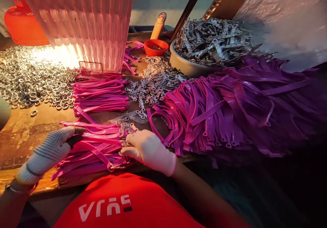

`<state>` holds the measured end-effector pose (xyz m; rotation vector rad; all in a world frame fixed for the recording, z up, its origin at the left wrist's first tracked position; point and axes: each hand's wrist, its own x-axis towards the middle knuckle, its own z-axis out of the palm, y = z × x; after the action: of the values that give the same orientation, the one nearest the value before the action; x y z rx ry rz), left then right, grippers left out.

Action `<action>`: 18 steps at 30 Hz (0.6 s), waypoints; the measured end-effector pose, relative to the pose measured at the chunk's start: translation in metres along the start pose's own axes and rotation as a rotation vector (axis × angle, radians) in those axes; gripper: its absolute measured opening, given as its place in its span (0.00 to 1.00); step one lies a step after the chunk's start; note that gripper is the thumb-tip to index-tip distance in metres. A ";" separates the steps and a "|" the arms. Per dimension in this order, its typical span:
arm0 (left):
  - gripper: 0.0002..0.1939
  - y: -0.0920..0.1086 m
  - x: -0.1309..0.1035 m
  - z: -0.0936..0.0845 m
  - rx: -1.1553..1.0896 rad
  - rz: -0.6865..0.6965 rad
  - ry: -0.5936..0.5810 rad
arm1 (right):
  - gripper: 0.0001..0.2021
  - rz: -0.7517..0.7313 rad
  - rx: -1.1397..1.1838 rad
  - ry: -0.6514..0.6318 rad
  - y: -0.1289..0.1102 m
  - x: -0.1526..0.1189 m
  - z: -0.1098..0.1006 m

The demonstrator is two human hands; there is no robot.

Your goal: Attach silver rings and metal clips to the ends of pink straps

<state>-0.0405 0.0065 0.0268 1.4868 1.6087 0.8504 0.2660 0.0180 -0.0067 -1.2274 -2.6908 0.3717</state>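
Flat, glossy pink straps lie in a loose near pile at the edge of the worn wooden bench, some crossing aslant, with metal fittings gathered at its 3 o'clock end. Clock directions below run from this pile.

At 9 o'clock, the left hand, in a ribbed, dark-dotted white knit glove, curls its dark-tipped fingers at the strap ends; whether they grip one I cannot tell. At 3 o'clock, the right hand, in a smooth white glove, bends its fingers over the fittings; its exact hold is hidden.

A tighter stack of pink straps lies at 12 o'clock, before a translucent, ribbed plastic sheet. Small round metal rings spread between 10 and 11. Limp purple straps heap between 2 and 3. Between 1 and 2, knobbly silvery links overfill a round grey basin.
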 end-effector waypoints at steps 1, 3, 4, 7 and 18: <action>0.08 -0.002 -0.002 0.004 -0.058 -0.049 -0.002 | 0.22 0.048 0.003 0.013 0.010 0.003 0.000; 0.14 -0.003 -0.006 0.018 -0.287 -0.187 -0.010 | 0.18 0.254 -0.089 0.030 0.034 0.015 0.003; 0.19 -0.001 -0.007 0.026 -0.459 -0.274 -0.020 | 0.16 0.378 -0.168 0.027 0.046 0.024 0.006; 0.31 0.008 -0.004 0.046 -0.951 -0.509 -0.148 | 0.13 0.589 -0.354 -0.045 0.074 0.049 0.022; 0.22 -0.001 -0.017 0.060 -0.859 -0.481 -0.183 | 0.13 0.634 -0.181 0.125 0.104 0.052 0.052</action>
<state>0.0119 -0.0124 -0.0014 0.5254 1.1470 0.9157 0.2947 0.1152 -0.0841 -2.0700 -2.2094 0.1138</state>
